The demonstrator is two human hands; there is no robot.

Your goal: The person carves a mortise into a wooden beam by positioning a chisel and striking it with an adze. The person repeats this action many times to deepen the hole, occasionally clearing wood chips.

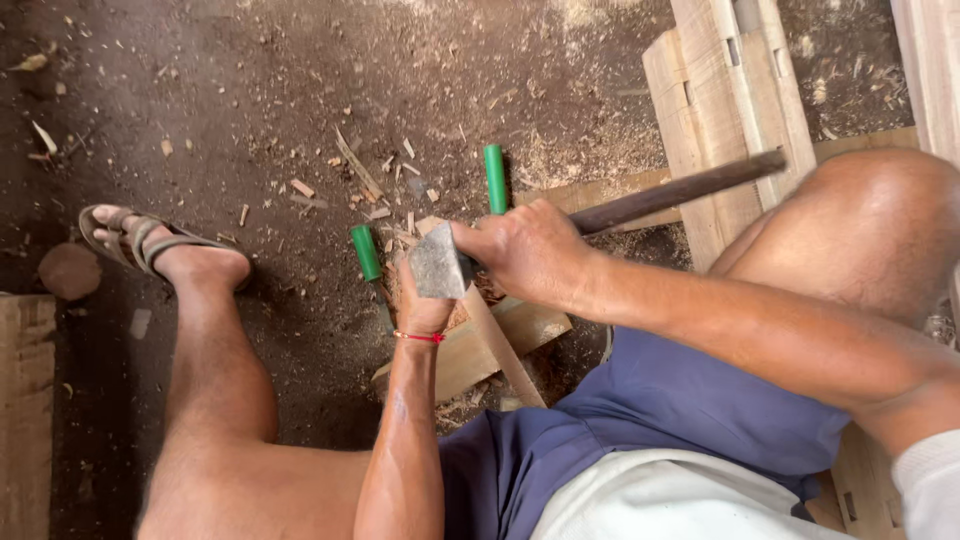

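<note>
Right hand (530,250) grips hammer (440,265); left hand (420,310) steadies wooden piece (480,345).

Up and to the left of my hands, the dirt floor (200,90) is strewn with wood chips (300,187) and sawdust. Two green-handled tools (366,252) lie near my hands, one just to the left and one just above. Off to the far left sits my sandal (125,238), with a round brown stone (69,270) beside it. Up to the right lie pale notched planks (715,90).
</note>
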